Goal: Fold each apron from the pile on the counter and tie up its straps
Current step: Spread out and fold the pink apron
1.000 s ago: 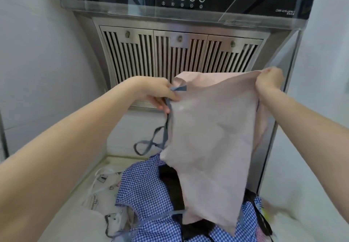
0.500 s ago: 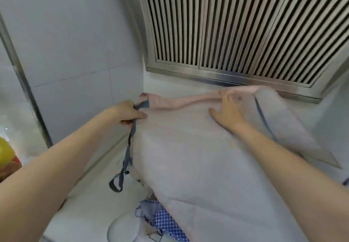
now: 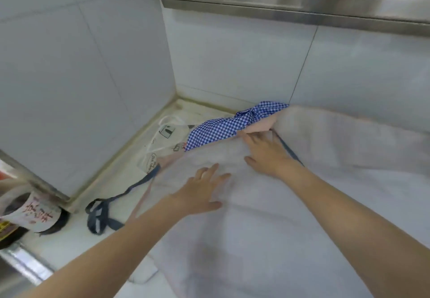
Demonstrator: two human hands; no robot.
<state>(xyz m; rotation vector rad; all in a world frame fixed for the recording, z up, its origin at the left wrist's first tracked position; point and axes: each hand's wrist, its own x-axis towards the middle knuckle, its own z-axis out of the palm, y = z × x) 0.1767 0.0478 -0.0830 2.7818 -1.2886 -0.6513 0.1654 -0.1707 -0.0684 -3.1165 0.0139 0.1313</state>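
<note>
Pressing flat, two open hands, left hand [image 3: 200, 192] and right hand [image 3: 265, 151], rest on one pale pink apron [image 3: 267, 228] spread across the tabletop [image 3: 69, 235], over one blue-checked apron [image 3: 223, 126]; its blue strap [image 3: 109, 207] trails left.

1. Left hand [image 3: 200, 190]: bare, nothing worn on the fingers or wrist.
2. Right hand [image 3: 267, 153]: bare, same.
3. Both forearms bare right to the frame edge, sleeves not visible.

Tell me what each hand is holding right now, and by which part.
Nothing is held. The left hand and right hand both lie flat, fingers spread, pressing on the pale pink apron spread on the counter.
</note>
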